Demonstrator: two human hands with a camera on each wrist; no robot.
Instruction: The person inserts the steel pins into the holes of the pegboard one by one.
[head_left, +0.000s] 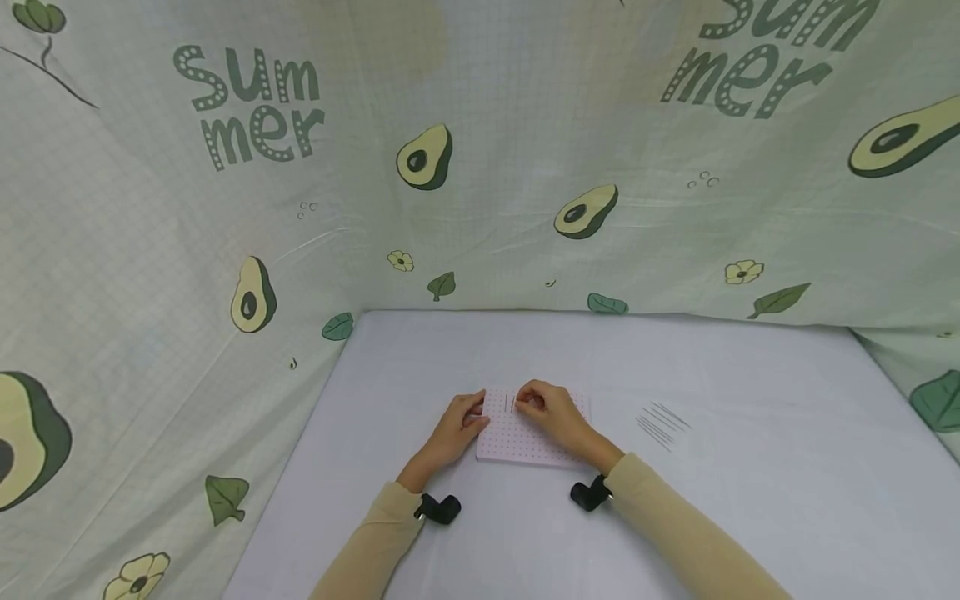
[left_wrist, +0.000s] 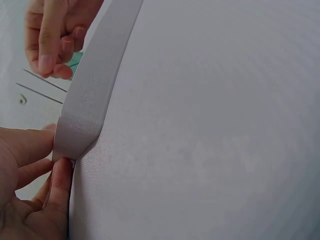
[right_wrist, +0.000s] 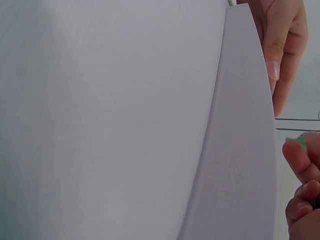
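A pale pink pegboard (head_left: 525, 446) with rows of small holes lies on the table. My left hand (head_left: 452, 429) holds its left edge; the left wrist view shows fingers (left_wrist: 61, 175) at the board's corner, one beneath it. Two thin dark sticks (left_wrist: 42, 90) stand up from the board. My right hand (head_left: 551, 414) is over the board's upper part, its thumb and fingertips drawn together right beside the nearer stick (head_left: 513, 403). Its curled fingers (right_wrist: 296, 155) show close to the sticks in the right wrist view. I cannot tell whether it pinches a stick.
Several more thin dark sticks (head_left: 663, 423) lie on the white table (head_left: 750, 500) to the right of the board. A pale curtain (head_left: 495, 83) printed with avocados and leaves hangs behind and at the left. Black wrist cameras (head_left: 590, 493) are worn at both sleeves.
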